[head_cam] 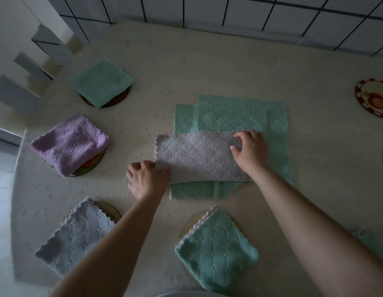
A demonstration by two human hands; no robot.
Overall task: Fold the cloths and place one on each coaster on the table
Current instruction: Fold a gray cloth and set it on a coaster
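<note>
Here, at a table point(207, 67) covered in a pale cloth, a person works a grey quilted cloth point(197, 156) that lies folded into a long band on top of a stack of flat green cloths point(239, 116) near the middle. The left hand point(146, 179) grips the band's near left corner, fingers curled over the edge. The right hand point(251, 152) holds the band's right end, fingertips bent into the fabric at the far corner. The two hands are well apart, one at each end of the band.

Four folded cloths sit on coasters around it. A green folded cloth point(99, 82) rests on a dark coaster point(119, 98) at the far left. A lilac folded cloth point(71, 143) covers most of a coaster with an orange motif point(89, 166) below it. A grey folded cloth point(79, 236) lies on a pale coaster point(110, 209) at the near left, partly under the left forearm. A green cloth with pink trim point(216, 251) lies on a coaster point(194, 219) near the front edge.

At the right, a bare round coaster with a red checked rim point(372, 98) carries no cloth. A dark-lined tiled wall point(272, 13) runs behind the table.
</note>
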